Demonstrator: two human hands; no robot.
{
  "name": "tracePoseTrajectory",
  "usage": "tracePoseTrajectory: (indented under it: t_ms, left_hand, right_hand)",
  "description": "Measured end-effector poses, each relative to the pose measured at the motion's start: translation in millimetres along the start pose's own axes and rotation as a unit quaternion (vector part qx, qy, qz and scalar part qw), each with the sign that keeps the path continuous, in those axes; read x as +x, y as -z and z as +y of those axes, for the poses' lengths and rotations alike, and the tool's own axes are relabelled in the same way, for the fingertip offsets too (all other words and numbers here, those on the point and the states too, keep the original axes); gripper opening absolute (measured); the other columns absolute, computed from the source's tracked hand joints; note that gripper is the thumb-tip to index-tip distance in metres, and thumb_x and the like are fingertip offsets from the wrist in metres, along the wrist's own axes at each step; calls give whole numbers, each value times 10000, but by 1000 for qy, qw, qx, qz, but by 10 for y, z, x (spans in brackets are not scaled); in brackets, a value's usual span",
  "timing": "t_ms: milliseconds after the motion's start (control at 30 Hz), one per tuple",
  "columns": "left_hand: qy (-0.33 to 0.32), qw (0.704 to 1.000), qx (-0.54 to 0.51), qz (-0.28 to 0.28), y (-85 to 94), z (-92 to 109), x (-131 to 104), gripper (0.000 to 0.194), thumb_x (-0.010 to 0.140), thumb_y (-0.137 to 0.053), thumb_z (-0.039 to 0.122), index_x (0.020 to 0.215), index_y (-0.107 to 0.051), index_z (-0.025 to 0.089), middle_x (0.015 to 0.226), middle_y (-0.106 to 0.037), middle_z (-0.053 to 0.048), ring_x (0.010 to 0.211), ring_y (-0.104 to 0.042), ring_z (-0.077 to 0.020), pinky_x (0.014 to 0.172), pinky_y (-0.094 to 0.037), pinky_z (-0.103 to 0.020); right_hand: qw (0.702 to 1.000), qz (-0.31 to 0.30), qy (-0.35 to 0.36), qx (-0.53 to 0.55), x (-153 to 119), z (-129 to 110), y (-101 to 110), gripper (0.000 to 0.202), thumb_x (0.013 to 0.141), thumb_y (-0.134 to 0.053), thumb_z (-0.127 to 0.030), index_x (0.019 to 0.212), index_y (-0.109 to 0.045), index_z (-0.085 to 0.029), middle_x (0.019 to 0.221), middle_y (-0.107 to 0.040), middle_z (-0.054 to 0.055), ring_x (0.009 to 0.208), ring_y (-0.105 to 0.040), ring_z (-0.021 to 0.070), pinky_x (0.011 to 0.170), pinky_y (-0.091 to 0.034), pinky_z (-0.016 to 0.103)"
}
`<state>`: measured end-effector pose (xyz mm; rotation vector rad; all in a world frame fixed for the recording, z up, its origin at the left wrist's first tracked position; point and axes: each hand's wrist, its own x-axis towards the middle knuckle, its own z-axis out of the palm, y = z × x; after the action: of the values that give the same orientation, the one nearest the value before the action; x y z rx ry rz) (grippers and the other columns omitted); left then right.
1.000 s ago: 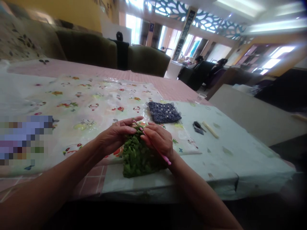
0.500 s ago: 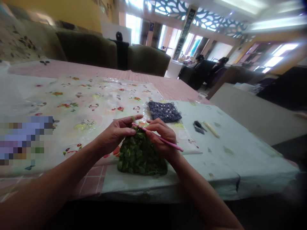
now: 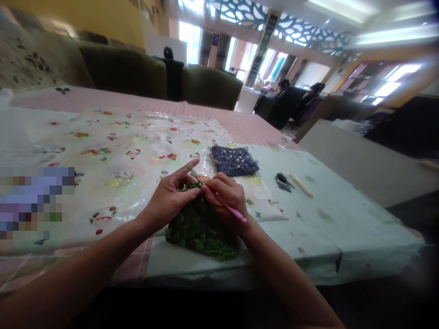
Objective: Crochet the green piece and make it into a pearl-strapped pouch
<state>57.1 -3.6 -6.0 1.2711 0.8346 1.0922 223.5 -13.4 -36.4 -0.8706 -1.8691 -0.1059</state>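
A dark green crocheted piece (image 3: 202, 230) with a leafy texture rests at the table's near edge, its top edge raised. My left hand (image 3: 173, 189) pinches that top edge with the thumb in front, while its index finger points up and away. In my right hand (image 3: 226, 196) is a pink crochet hook (image 3: 230, 209), gripped like a pen, its tip at the top of the green piece beside my left fingers. Part of the piece is hidden behind my hands. A strand of yarn cannot be made out clearly.
Beyond my hands lies a blue-grey crocheted piece with white beads (image 3: 235, 161). Small dark scissors (image 3: 284, 182) and a pale stick (image 3: 301, 185) lie to the right. A patterned plastic sheet (image 3: 137, 137) covers the table's left part. Chairs (image 3: 211, 84) stand behind the table.
The hook's handle end has swung down and left, and its tip has shifted. My left index finger has risen. The green piece's lower edge has dipped slightly toward me.
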Motion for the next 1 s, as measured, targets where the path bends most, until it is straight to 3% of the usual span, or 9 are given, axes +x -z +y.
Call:
tracePoseTrajectory:
  t_ms: [100,200,333,433,567,700,833,900,1000]
  left_hand:
    - [34,998,-46,23,-48,-33,-12,671,712,-790,140,1349,-600,230,733,-619,54,683,-575,-72,695,-463,-180]
    - [137,979,-147,-20,-39,-20,16,655,709,-767,104,1334,-608,220,799,-692,9,673,-637,-100,692,-515,-211]
    - [185,964,-178,-76,84,95,82,665,679,-727,29,1314,-623,198,936,-752,-65,755,-710,-157,739,-563,-240]
    - [175,967,-169,-79,204,173,130,694,671,-713,32,1336,-607,202,928,-766,-76,730,-724,-169,715,-578,-248]
    - [171,972,-140,-86,318,197,187,659,653,-713,60,1300,-638,161,881,-771,-95,736,-735,-196,724,-587,-273]
    - [173,973,-124,-90,362,194,209,603,624,-715,90,1223,-693,151,838,-770,-90,711,-730,-197,706,-581,-275]
    - [173,973,-111,-107,333,160,190,522,646,-748,120,1165,-726,163,858,-776,-92,727,-726,-191,723,-566,-279]
    - [163,974,-101,-121,296,107,171,513,660,-776,127,1167,-727,186,890,-778,-77,747,-720,-172,741,-552,-262]
    - [132,976,-88,-146,229,9,132,466,675,-798,125,1131,-743,202,1006,-771,-61,873,-709,-158,847,-524,-254]
  right_hand:
    - [980,33,61,-184,-37,-23,-41,179,942,-547,-175,771,-598,-187,703,-549,9,656,-504,127,646,-439,251]
    - [963,55,115,-239,-71,-27,-42,39,910,-589,-152,883,-614,-168,723,-591,29,700,-538,161,787,-505,316]
    - [979,79,140,-123,-68,10,-8,117,896,-611,-143,1005,-608,-185,779,-634,29,734,-591,160,889,-546,347]
    - [991,92,95,7,-37,23,13,121,884,-608,-110,960,-623,-202,785,-637,17,728,-585,140,844,-571,333]
    - [990,60,36,120,13,21,73,117,877,-599,-84,870,-645,-192,743,-627,1,703,-570,126,931,-548,413]
    - [975,13,-22,219,54,61,171,127,899,-585,-138,814,-653,-203,730,-607,-16,717,-577,123,1006,-505,470]
    - [940,-34,-93,327,59,106,200,181,919,-581,-233,749,-642,-214,726,-614,-17,731,-600,130,984,-531,440]
    - [942,-38,-97,319,47,102,171,176,926,-582,-265,769,-644,-217,745,-633,-14,735,-615,132,951,-547,410]
    - [982,-2,-31,187,27,73,113,73,909,-612,-238,863,-668,-224,812,-671,1,799,-644,145,960,-540,396]
